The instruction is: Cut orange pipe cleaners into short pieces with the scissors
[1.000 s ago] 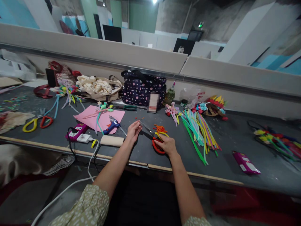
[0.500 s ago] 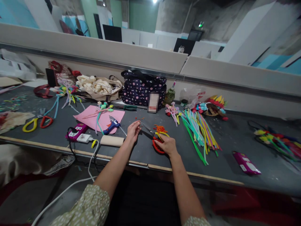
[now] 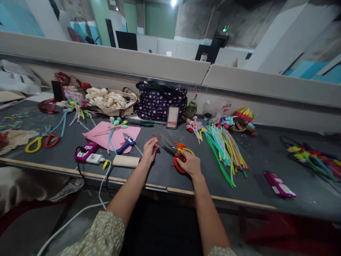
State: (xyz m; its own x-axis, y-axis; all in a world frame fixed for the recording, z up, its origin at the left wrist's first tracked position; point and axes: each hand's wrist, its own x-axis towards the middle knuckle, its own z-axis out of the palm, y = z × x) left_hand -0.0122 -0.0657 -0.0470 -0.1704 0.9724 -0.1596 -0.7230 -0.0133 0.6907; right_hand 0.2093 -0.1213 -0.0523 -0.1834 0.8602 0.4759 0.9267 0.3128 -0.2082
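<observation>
My right hand is closed around the handles of a pair of scissors, one handle red and the other yellow. The blades stand apart and point left toward my left hand. That hand pinches a thin, small orange-red piece, probably a bit of pipe cleaner, close to the blade tips; its exact shape is too small to make out. Just behind the scissors lies a little heap of orange pieces on the dark table.
Bundled coloured pipe cleaners lie to the right, beyond them a magenta box. On the left are a cardboard tube, a blue glue gun, pink paper, a power strip and more scissors. A dotted bag stands behind.
The scissor blades look wider apart and blurred by motion. Both hands stay in nearly the same place, the left one still pinching near the tips. The camera view has shifted slightly.
</observation>
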